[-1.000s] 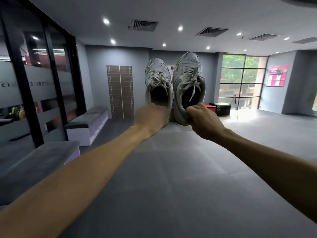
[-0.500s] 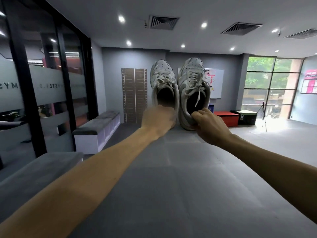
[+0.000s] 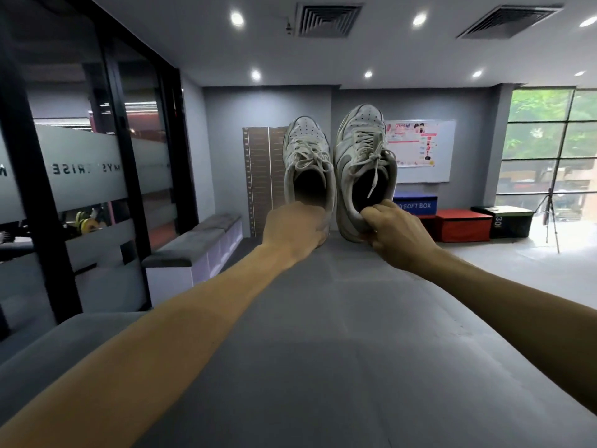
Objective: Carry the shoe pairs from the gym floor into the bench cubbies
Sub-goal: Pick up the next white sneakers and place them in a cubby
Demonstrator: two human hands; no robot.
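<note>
Bench nearer; hands grip sneakers' heels.

A gym: foam plyo boxes, matted floor, dumbbells.

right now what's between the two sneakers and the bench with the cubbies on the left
In the head view, only bare grey floor mat lies between the sneakers and the bench.

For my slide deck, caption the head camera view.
Left hand and right hand each hold a white sneaker aloft, bench ahead.
</note>
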